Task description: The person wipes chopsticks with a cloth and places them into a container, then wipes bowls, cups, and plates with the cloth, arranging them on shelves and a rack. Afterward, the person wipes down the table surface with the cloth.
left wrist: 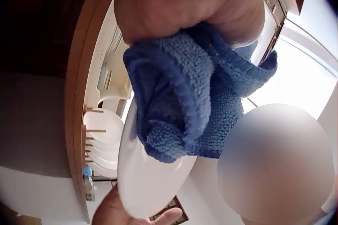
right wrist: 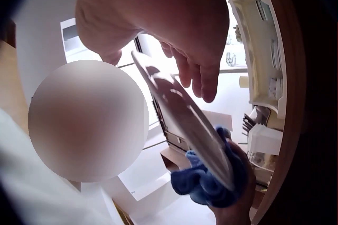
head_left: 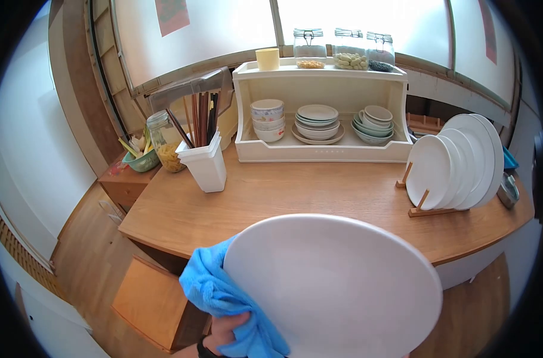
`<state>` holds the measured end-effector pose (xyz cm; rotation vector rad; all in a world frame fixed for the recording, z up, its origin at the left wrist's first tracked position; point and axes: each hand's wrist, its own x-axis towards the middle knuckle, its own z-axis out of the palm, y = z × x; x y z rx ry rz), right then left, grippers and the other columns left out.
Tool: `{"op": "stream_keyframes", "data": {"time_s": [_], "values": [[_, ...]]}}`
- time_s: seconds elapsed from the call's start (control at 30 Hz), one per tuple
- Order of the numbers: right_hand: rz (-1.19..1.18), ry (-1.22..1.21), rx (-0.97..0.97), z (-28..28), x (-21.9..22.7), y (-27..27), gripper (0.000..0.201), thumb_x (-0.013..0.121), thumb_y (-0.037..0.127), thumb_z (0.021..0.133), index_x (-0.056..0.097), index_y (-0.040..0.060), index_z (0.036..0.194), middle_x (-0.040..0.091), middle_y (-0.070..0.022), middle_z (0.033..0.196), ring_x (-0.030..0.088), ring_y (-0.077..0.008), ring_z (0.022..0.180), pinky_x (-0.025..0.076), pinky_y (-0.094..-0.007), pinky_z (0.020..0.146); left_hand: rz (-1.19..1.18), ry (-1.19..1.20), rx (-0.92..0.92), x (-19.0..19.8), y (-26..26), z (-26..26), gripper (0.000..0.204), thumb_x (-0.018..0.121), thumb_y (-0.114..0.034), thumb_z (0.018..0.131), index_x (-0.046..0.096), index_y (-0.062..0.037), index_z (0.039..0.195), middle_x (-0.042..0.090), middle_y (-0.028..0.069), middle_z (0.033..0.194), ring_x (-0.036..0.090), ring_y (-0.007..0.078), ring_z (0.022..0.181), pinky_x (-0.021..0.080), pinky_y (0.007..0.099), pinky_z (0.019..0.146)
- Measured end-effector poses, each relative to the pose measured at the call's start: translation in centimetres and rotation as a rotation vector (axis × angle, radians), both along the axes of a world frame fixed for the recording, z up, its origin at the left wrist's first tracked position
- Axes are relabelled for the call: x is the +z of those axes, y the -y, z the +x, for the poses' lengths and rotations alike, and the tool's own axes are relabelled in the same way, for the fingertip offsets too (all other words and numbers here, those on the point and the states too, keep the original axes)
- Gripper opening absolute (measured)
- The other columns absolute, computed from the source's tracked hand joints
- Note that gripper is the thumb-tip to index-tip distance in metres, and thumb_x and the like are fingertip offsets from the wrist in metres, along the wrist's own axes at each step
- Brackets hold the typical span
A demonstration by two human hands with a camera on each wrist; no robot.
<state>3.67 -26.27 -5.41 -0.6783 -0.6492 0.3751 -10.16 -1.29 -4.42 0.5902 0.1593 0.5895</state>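
Observation:
A large white oval plate [head_left: 337, 286] is held up in front of the body. At its left edge, my left hand [head_left: 230, 331] grips a blue cloth [head_left: 209, 280] that wraps round the rim; the left wrist view shows the cloth [left wrist: 179, 93] bunched under the hand [left wrist: 190, 3] against the plate [left wrist: 153, 183]. The plate almost wholly hides my right hand in the head view. In the right wrist view my right hand [right wrist: 153, 19] is at the opposite rim of the plate [right wrist: 185, 114], thumb on one side and extended fingers on the other, visibly apart from its face.
White plates [head_left: 429, 173] stand in a wooden rack at the table's right. A cream shelf [head_left: 325, 154] at the back holds bowls and small plates, with jars and a yellow cup on top. A white chopstick holder [head_left: 204, 170] and pasta jar [head_left: 167, 146] stand at left.

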Motion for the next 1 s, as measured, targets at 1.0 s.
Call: {"op": "stream_keyframes", "data": {"time_s": [1.0], "values": [[-0.226, -0.04, 0.059, 1.3, -1.8, 3.2, 0.068, 0.058, 0.036, 0.092, 0.032, -0.0064, 0.139, 0.05, -0.0179, 0.134, 0.055, -0.0292, 0.116, 0.046, -0.04, 0.096, 0.398, -0.571, -0.207, -2.2, -1.9, -2.3, 0.072, 0.075, -0.003, 0.075, 0.039, -0.0014, 0.136, 0.051, 0.0095, 0.133, 0.05, 0.0259, 0.119, 0.043, 0.0433, 0.103]]}}
